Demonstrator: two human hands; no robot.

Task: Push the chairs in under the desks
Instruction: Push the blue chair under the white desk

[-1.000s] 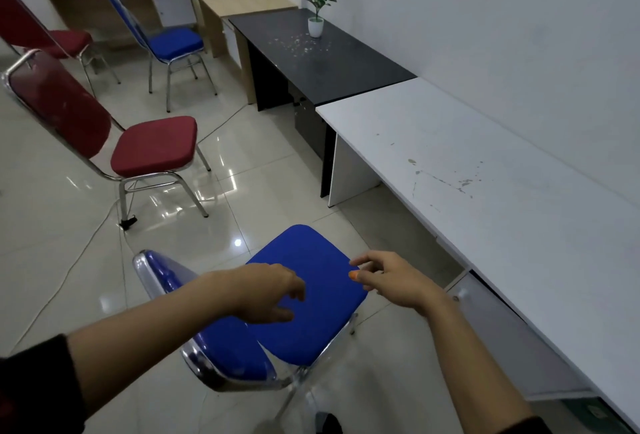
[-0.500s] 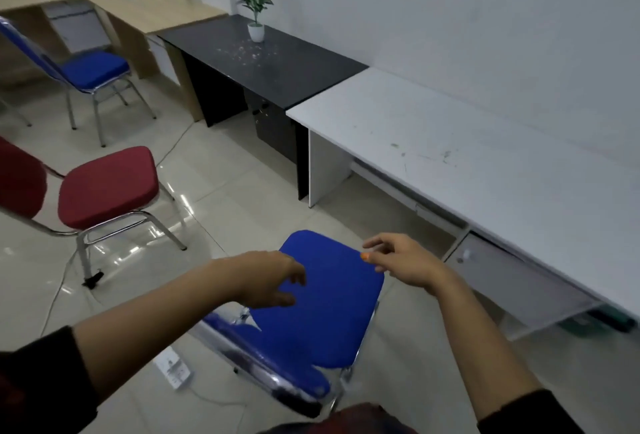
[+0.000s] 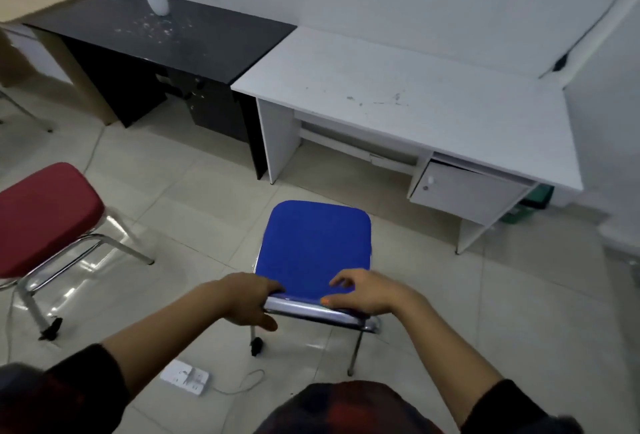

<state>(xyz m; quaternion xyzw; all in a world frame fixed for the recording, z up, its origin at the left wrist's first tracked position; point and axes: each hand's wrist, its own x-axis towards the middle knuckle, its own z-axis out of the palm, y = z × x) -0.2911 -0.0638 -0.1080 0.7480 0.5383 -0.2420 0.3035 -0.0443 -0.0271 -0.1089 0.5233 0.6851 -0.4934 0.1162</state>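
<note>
Chair (image 3: 317,239): light, stiff steel frame; both our hands, left (image 3: 251,300) and right (image 3: 363,295), curl over its backrest (image 3: 311,310), fingers seatward.

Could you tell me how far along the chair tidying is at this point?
Nothing looks finished yet. In hand: both the left hand and right hand grip the blue chair backrest, facing the white desk but not under it. Left: push it in, then the red chair standing loose beside.

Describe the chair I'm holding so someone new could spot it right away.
Find the white desk against the wall. The blue chair stands on the floor before it, both hands on its backrest. Its seat is blue, whereas the red chair to its left has a red one.
</note>
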